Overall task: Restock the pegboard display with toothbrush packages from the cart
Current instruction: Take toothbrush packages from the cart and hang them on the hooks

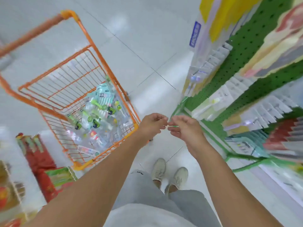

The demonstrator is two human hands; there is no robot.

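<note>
Stood between cart and pegboard, both hands empty. Left hand and right hand met fingertip to fingertip, fingers loosely curled, nothing clearly pinched between them, though blur hid detail. Toothbrush packages lay heaped in the cart, down-left of the hands, nearer the left. Clear blister packs, green and blue brushes, long axes jumbled every way.

One orange wire cart; inside it a heap of toothbrush packages, too many and too blurred to count. One green pegboard display with several rows of hanging packs. Two hands: left hand, right hand. Two pale shoes.
</note>
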